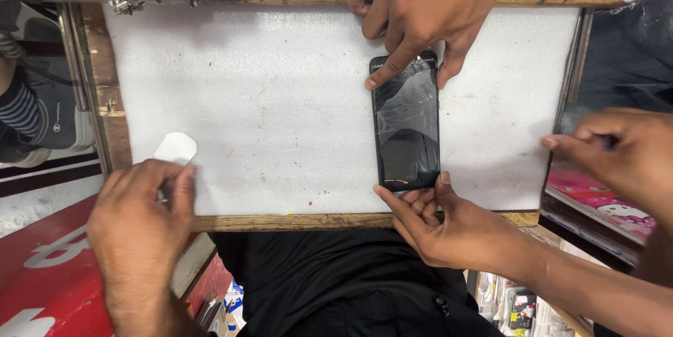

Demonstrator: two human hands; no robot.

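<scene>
A glossy black glass-fronted phone (406,126), its screen film creased, lies on a matt white foam sheet (280,112) over a worn, scuffed wooden bench (294,222).
</scene>
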